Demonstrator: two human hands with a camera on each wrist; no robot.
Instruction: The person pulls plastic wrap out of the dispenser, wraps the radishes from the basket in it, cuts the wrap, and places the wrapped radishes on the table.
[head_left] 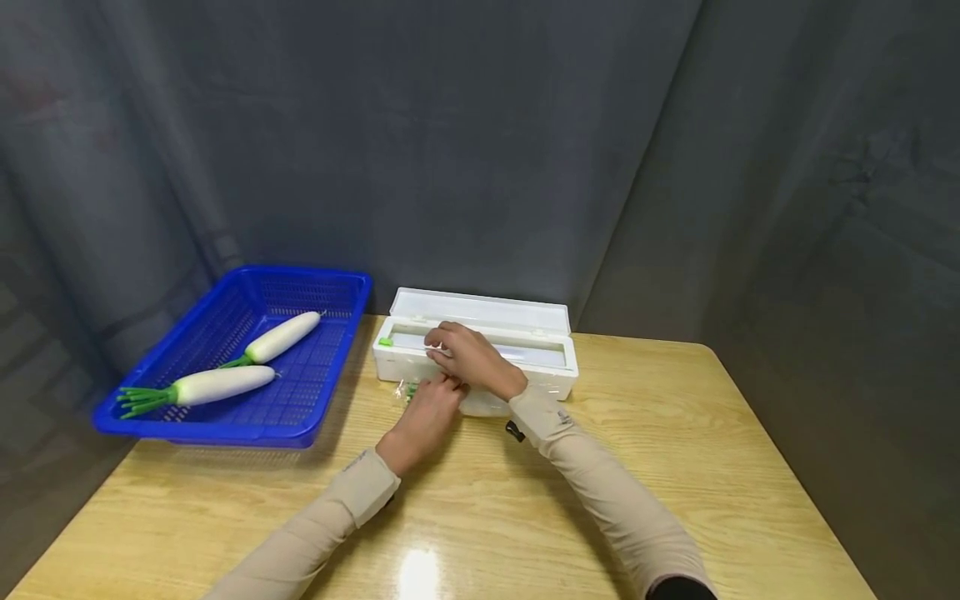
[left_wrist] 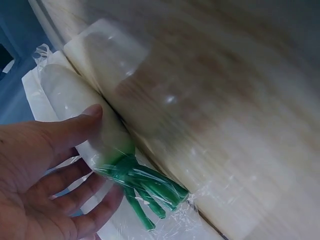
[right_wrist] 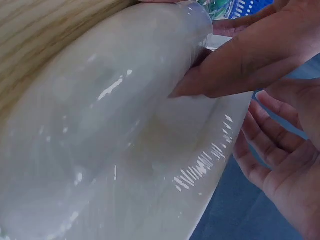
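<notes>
A white radish (left_wrist: 75,95) with green stalks (left_wrist: 155,187) lies in clear cling film (right_wrist: 200,165) against the front of a white cling film dispenser (head_left: 396,363). Its lid (head_left: 480,308) is raised. My left hand (head_left: 431,412) holds the radish near the stalk end, thumb on its side and fingers passing around it. Above the dispenser, my right hand (head_left: 472,358) is loosely bent and reaches leftwards, close to the left hand. In the right wrist view a thumb (right_wrist: 215,75) touches the film by the radish, and relaxed fingers (right_wrist: 265,140) stand beyond the dispenser's edge.
At the left stands a blue plastic basket (head_left: 352,333) with two white radishes (head_left: 225,385) inside. A green slider (head_left: 386,342) sits at the dispenser's left end. The wooden table (head_left: 660,433) ends at a grey curtain (head_left: 480,150) behind.
</notes>
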